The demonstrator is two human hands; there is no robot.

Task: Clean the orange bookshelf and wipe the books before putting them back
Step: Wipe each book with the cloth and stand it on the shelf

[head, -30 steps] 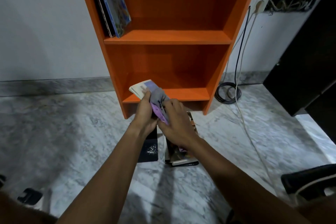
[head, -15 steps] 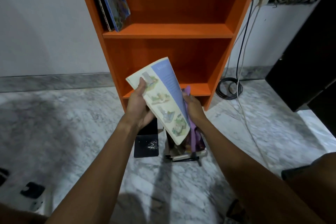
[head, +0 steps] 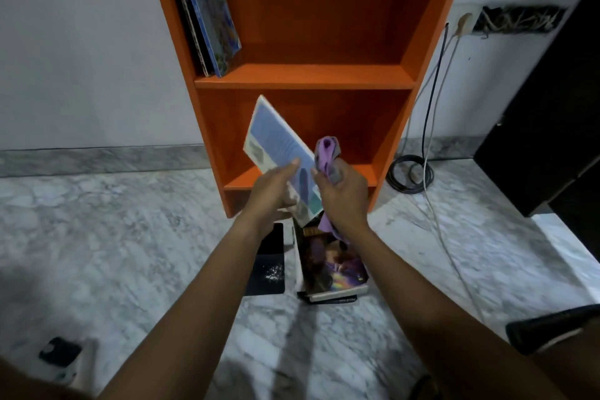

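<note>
The orange bookshelf (head: 305, 75) stands against the wall, its lower compartment bare. Several thin books (head: 207, 10) lean at the left of the upper shelf. In front of the lower compartment a thin blue-covered book (head: 279, 149) is held tilted by my left hand (head: 276, 191), which grips its lower edge. My right hand (head: 344, 195) is closed around a bunched purple cloth (head: 328, 153), right beside the book's right edge. Below the hands, a stack of books (head: 331, 266) lies on the floor.
A flat black book (head: 269, 269) lies left of the stack on the marble floor (head: 130, 237). Cables (head: 412, 172) hang from a wall socket and coil right of the shelf. A dark cabinet (head: 552, 107) stands at right. A small black object (head: 60, 351) sits at the lower left.
The book has turned from showing its illustrated cover to its blue side, tilted toward the shelf. My right hand rose with the cloth bunched above the fingers.
</note>
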